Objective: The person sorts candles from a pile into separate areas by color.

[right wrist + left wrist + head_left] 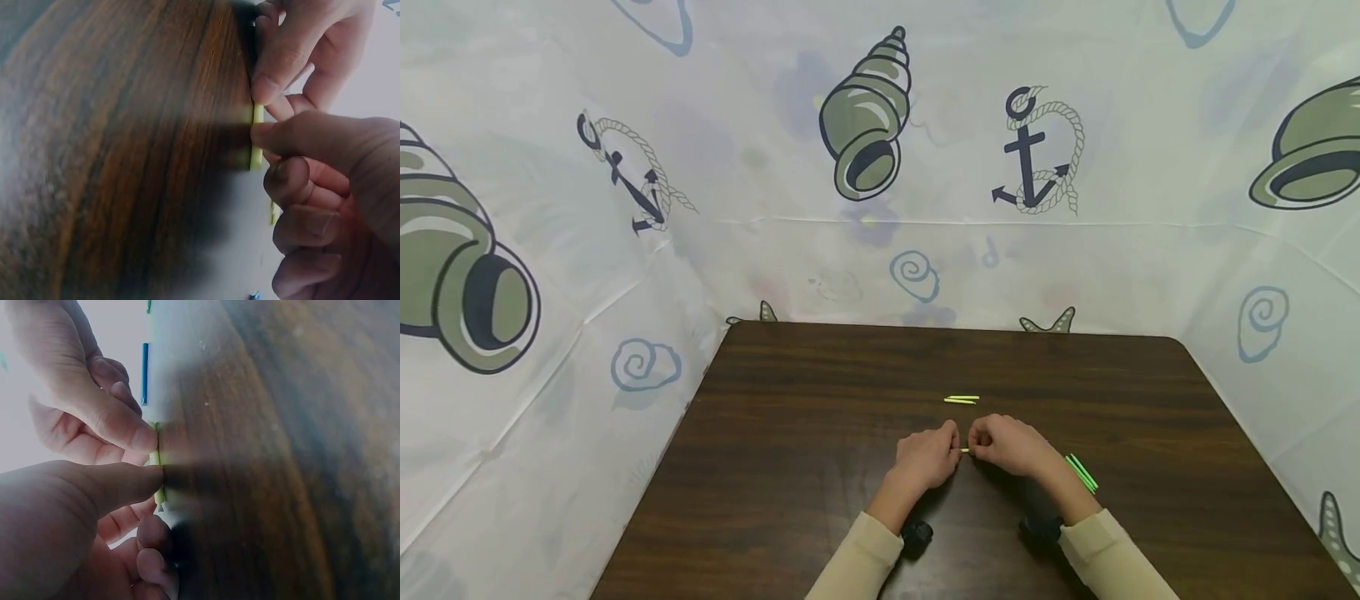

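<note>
My left hand (927,457) and right hand (1006,442) meet over the middle of the table, fingertips close together. Between them is a short, thin yellow-green stick (965,451), low at the tabletop. In the left wrist view, the left thumb and fingers pinch the stick (159,495) near one end, while the right hand (94,403) pinches it farther along. The right wrist view shows both thumbs against the same stick (257,114). Its covered parts lie hidden under the fingertips.
Two yellow sticks (961,400) lie side by side beyond the hands. Several green sticks (1081,472) lie beside the right forearm. A blue stick (145,374) appears in the left wrist view. The dark wooden table (775,500) meets a patterned white cloth (760,167) behind.
</note>
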### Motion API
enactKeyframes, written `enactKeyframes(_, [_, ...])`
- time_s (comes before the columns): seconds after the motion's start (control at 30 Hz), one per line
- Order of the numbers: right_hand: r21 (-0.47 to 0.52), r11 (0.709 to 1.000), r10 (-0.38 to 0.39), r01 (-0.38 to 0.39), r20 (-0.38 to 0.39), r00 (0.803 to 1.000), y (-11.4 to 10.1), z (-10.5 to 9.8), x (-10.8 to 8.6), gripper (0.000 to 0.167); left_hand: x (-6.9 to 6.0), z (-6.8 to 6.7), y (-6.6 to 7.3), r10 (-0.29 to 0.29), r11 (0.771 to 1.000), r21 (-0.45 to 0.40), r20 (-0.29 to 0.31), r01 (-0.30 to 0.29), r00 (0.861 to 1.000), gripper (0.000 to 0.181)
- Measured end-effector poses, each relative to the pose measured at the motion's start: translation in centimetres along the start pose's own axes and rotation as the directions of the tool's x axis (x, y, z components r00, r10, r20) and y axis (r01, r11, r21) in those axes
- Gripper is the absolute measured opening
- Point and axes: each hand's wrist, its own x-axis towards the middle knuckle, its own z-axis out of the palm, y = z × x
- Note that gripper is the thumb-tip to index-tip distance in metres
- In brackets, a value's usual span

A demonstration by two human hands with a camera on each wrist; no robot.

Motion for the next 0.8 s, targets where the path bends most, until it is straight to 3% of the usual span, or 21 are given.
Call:
enactKeyframes(0.23, [0.025, 0.997, -0.074, 0.073, 0.040, 0.996, 1.0, -0.4, -0.1, 0.009, -0.2, 0.0, 0.1, 0.008, 1.000, -0.006, 0.004, -0.008, 1.000, 0.016])
enactKeyframes(0.53, [0.033, 0.997, -0.069, 0.067, 0.046, 0.997, 1.2, -2.6, 0.0, 0.006, -0.2, 0.0, 0.1, 0.018, 1.000, 0.008, -0.033, -0.018, 0.999, 0.017])
enactKeyframes(0.8, [-0.031, 0.999, -0.038, 0.038, -0.022, 0.999, 1.6, -4.8, 1.4, 0.006, -0.1, -0.2, -0.1, 0.022, 1.000, 0.012, -0.039, -0.022, 0.999, 0.020])
